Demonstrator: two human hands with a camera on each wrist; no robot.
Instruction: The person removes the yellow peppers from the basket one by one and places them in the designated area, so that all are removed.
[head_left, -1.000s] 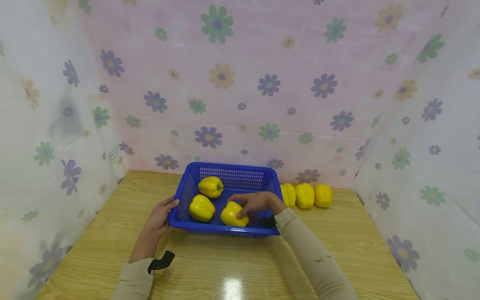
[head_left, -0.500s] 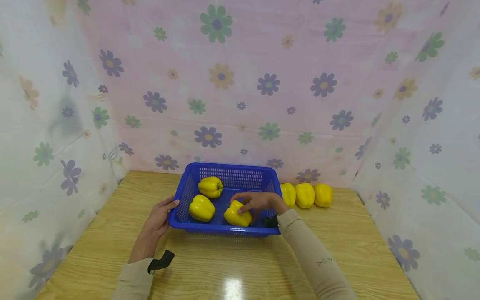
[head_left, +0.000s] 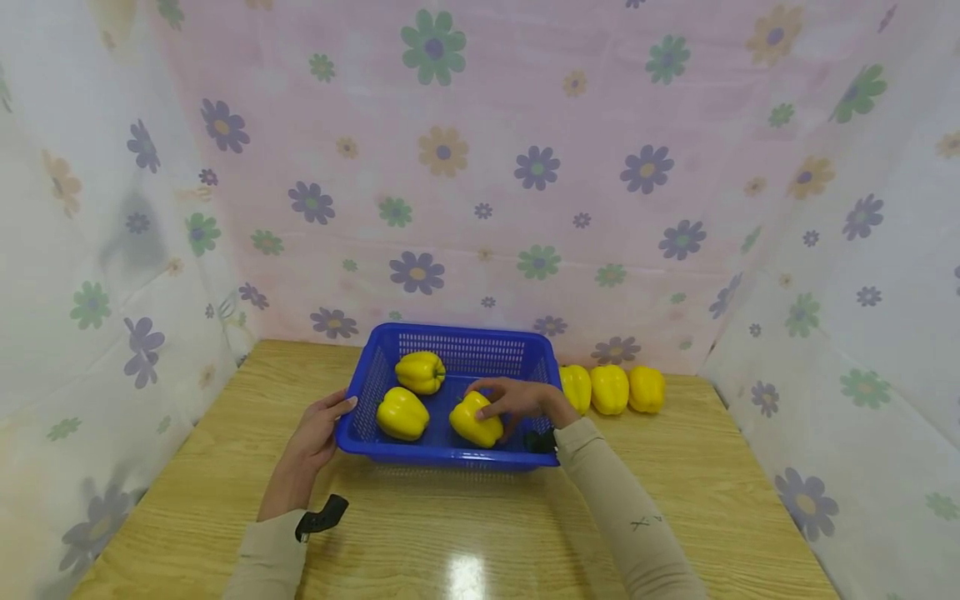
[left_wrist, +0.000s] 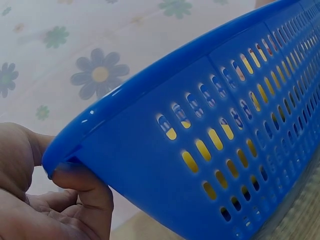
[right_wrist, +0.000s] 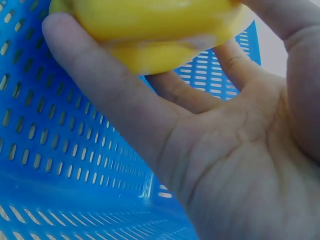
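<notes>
Hands share the work in the head view: the left hand [head_left: 317,425] grips the left rim of a blue basket [head_left: 431,455], while the right hand [head_left: 521,400] reaches inside and holds a yellow pepper [head_left: 475,423] between thumb and fingers; two more peppers [head_left: 402,414] sit in the basket's left part, and three peppers [head_left: 610,390] line up beyond its right end on the wooden surface [head_left: 420,525]; the smooth, glossy skin could slip from so light a grasp, and the pepper might then roll against its neighbours; it lies just left of the right palm and well apart from the left hand, with the other two between.

In the left wrist view, fingers hook under the rim at a corner; a pull there could tilt or drag the basket; yellow shows through the slots.

In the right wrist view, the pepper is out at the fingers, apart from the palm; a shift of one finger could loosen it; whether it touches the basket floor cannot be told.
</notes>
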